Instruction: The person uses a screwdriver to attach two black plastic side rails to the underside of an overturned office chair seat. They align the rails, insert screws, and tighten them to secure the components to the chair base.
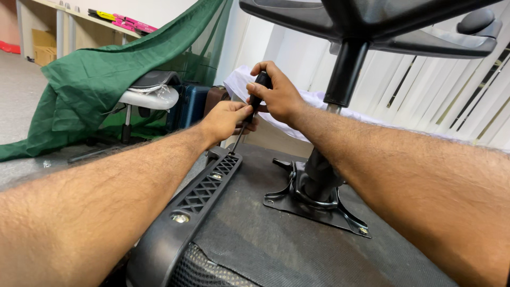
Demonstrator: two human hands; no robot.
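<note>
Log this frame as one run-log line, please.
right hand: grips screwdriver handle | left hand: steadies its shaft | tip: at black armrest bracket end | chair seat underside: facing up

Bright, even indoor light, mostly soft daylight thru the vertical blinds [425,95] at right w/ no hard glare. Shadows weak: slight dark patch under the metal mounting plate [313,204] & below the forearms. Small glints on the screw heads [180,218]. Wide-angle lens: forearms balloon at bottom corners, straight lines bow near edges. Center fairly sharp around the hands; nearest arm skin at the frame's bottom a bit soft. Far background, green cloth [106,79] incl., slightly soft.
</note>
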